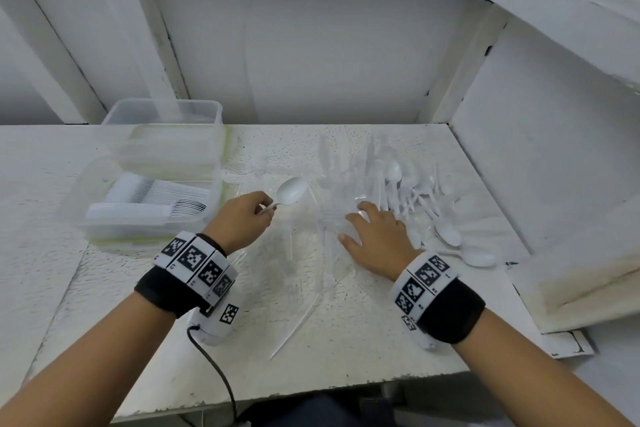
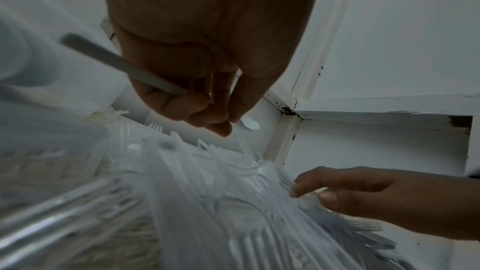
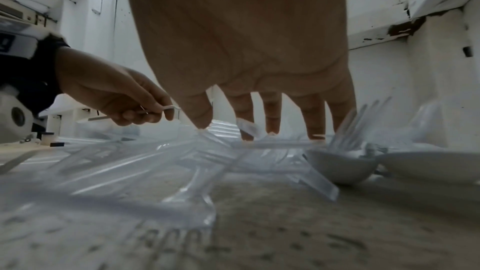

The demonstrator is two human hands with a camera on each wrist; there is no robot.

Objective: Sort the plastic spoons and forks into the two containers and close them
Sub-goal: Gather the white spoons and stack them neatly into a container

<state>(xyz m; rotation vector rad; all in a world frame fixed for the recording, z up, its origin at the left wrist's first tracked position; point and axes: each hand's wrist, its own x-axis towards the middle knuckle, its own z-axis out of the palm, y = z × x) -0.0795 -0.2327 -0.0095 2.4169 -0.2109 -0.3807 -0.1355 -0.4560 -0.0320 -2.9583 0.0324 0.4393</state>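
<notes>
My left hand (image 1: 242,218) pinches the handle of a white plastic spoon (image 1: 291,191), its bowl lifted above the table just right of the containers; the handle (image 2: 124,67) runs through my curled fingers (image 2: 182,104). My right hand (image 1: 377,236) lies flat with straight fingers (image 3: 271,118) pressing on a spread of clear plastic forks (image 1: 329,218), (image 3: 197,163). White spoons (image 1: 446,232) lie to the right of that hand. The near clear container (image 1: 104,222) holds a stacked row of white spoons (image 1: 166,201). A second clear container (image 1: 166,114) stands behind it.
The worn white table (image 1: 138,322) sits in a corner, with a white wall (image 1: 311,62) behind and a slanted white board (image 1: 571,288) at the right edge. A loose clear fork (image 1: 294,326) lies near the front. A black cable (image 1: 214,367) hangs from my left wrist.
</notes>
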